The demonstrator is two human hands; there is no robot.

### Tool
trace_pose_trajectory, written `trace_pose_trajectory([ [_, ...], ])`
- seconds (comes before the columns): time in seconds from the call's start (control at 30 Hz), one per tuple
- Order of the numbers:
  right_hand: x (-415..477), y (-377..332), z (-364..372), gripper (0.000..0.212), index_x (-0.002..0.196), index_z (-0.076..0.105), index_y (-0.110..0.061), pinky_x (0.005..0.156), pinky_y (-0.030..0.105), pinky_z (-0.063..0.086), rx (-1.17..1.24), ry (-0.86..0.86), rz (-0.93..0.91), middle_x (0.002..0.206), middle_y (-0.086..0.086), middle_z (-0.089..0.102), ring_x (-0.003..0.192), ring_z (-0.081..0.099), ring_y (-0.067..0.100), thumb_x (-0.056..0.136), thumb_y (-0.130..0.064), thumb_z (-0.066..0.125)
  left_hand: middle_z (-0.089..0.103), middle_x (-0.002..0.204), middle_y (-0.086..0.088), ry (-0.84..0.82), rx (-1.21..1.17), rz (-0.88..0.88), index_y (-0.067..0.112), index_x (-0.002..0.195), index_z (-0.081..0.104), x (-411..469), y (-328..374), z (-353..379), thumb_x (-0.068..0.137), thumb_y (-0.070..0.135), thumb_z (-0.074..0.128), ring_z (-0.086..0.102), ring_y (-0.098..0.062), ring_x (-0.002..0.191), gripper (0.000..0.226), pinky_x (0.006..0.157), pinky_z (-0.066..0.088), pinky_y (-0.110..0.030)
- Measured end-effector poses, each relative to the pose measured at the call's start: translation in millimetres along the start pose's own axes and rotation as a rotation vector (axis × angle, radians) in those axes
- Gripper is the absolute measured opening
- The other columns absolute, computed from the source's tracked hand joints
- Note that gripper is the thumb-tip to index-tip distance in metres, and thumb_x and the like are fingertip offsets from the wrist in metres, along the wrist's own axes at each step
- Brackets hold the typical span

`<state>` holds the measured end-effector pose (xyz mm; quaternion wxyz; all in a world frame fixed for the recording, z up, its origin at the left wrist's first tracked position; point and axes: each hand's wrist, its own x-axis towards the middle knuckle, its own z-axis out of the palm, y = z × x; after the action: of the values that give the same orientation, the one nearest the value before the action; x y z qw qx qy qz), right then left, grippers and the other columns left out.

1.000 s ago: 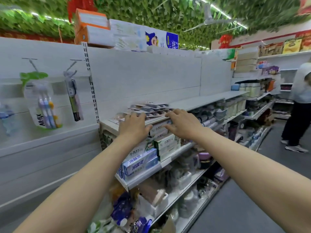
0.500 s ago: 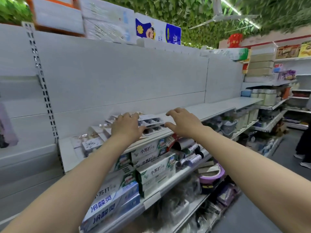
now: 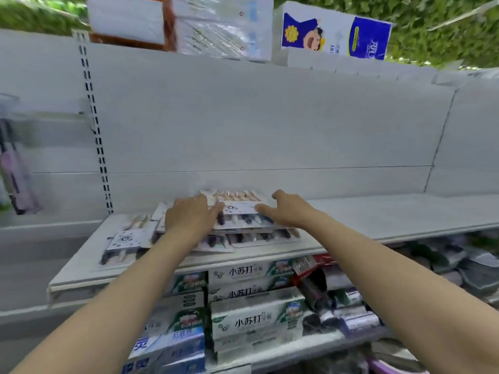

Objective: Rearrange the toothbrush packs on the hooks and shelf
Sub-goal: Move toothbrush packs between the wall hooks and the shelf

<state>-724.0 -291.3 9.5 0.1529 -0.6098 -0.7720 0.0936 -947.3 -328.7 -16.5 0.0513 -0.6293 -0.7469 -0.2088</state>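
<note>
- Head view: toothbrush packs (image 3: 243,221) lie stacked toward the shelf's (image 3: 405,220) left end.
- Left hand (image 3: 189,220) rests palm-down on the stack; I cannot tell its grip.
- Right hand (image 3: 289,211) has a wide grip, fingers spread, thumb touching the top pack.

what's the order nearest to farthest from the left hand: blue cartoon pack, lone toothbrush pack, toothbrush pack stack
1. toothbrush pack stack, right under the left hand.
2. lone toothbrush pack, to its left on the same shelf.
3. blue cartoon pack, high on top, to the right.
</note>
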Motion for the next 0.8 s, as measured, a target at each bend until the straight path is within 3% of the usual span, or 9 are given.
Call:
trace_pose_trajectory([
  [0.13, 23, 5, -5, 0.084, 0.135, 0.047, 0.001, 0.081, 0.033, 0.044, 0.064, -0.096, -0.003, 0.133, 0.017, 0.058, 0.113, 0.058, 0.031, 0.088, -0.068, 0.057, 0.07, 0.106, -0.009, 0.041, -0.074, -0.053, 0.017, 0.131, 0.053, 6, 5, 8, 0.093, 0.072, 0.039, 0.062, -0.032, 0.104, 0.068, 0.071, 0.05, -0.035],
  [0.2, 26, 13, -11, 0.068, 0.109, 0.054, -0.001, 0.061, 0.029, 0.042, 0.148, -0.124, 0.03, 0.101, 0.011, 0.064, 0.083, 0.058, 0.023, 0.087, -0.064, 0.063, 0.069, 0.098, -0.007, 0.044, -0.095, -0.072, 0.018, 0.128, 0.053, 7, 7, 10, 0.09, 0.075, 0.039, 0.064, -0.031, 0.096, 0.071, 0.076, 0.055, -0.039],
  [0.27, 27, 26, -18, 0.062, 0.1, 0.051, -0.002, 0.046, 0.025, 0.033, 0.311, -0.125, 0.105, 0.072, 0.005, 0.055, 0.058, 0.046, 0.015, 0.084, -0.058, 0.071, 0.069, 0.103, -0.009, 0.041, -0.105, -0.096, 0.019, 0.131, 0.051, 6, 11, 11, 0.089, 0.078, 0.034, 0.062, -0.032, 0.101, 0.075, 0.082, 0.055, -0.042],
  [0.37, 33, 45, -35, 0.052, 0.089, 0.054, -0.005, 0.044, 0.022, 0.025, 0.516, -0.095, 0.25, 0.047, -0.001, 0.041, 0.042, 0.03, 0.012, 0.081, -0.048, 0.08, 0.065, 0.118, -0.014, 0.018, -0.104, -0.159, 0.018, 0.139, 0.046, 6, 16, 11, 0.092, 0.076, 0.029, 0.057, -0.036, 0.112, 0.077, 0.088, 0.053, -0.045],
  [0.5, 52, 74, -49, 0.069, 0.099, 0.066, 0.0, 0.074, 0.034, 0.05, 0.748, -0.063, 0.25, 0.09, 0.003, 0.068, 0.081, 0.063, 0.02, 0.05, -0.036, 0.099, 0.064, 0.114, -0.012, 0.003, -0.005, -0.188, 0.016, 0.139, 0.043, 6, 25, 10, 0.088, 0.08, 0.034, 0.057, -0.034, 0.111, 0.083, 0.079, 0.052, -0.039],
  [0.53, 54, 79, -51, 0.062, 0.102, 0.069, -0.005, 0.085, 0.041, 0.056, 0.801, -0.054, 0.248, 0.1, 0.005, 0.073, 0.09, 0.07, 0.025, 0.052, -0.029, 0.098, 0.063, 0.116, -0.012, 0.0, 0.007, -0.193, 0.016, 0.139, 0.043, 6, 29, 10, 0.086, 0.081, 0.036, 0.055, -0.034, 0.114, 0.085, 0.078, 0.052, -0.039],
  [0.57, 50, 81, -55, 0.048, 0.104, 0.07, -0.01, 0.085, 0.047, 0.059, 0.857, -0.034, 0.24, 0.103, 0.009, 0.076, 0.093, 0.073, 0.029, 0.063, -0.022, 0.093, 0.062, 0.12, -0.012, -0.008, 0.015, -0.202, 0.015, 0.139, 0.043, 6, 32, 10, 0.085, 0.082, 0.039, 0.052, -0.034, 0.119, 0.086, 0.08, 0.05, -0.039],
  [0.67, 29, 80, -67, 0.029, 0.113, 0.06, -0.014, 0.047, 0.039, 0.06, 1.044, 0.054, 0.195, 0.099, 0.011, 0.074, 0.079, 0.073, 0.024, 0.089, -0.004, 0.071, 0.056, 0.134, -0.013, -0.063, 0.058, -0.265, 0.015, 0.139, 0.043, 7, 43, 10, 0.082, 0.084, 0.042, 0.039, -0.036, 0.133, 0.089, 0.094, 0.045, -0.044],
  [0.8, 25, 96, -68, 0.041, 0.126, 0.053, -0.014, 0.048, 0.039, 0.06, 1.182, 0.205, 0.116, 0.106, 0.009, 0.072, 0.085, 0.073, 0.026, 0.09, -0.003, 0.069, 0.046, 0.149, -0.012, -0.161, 0.092, -0.351, 0.013, 0.142, 0.044, 6, 53, 6, 0.079, 0.088, 0.039, 0.022, -0.037, 0.146, 0.098, 0.111, 0.03, -0.048],
])
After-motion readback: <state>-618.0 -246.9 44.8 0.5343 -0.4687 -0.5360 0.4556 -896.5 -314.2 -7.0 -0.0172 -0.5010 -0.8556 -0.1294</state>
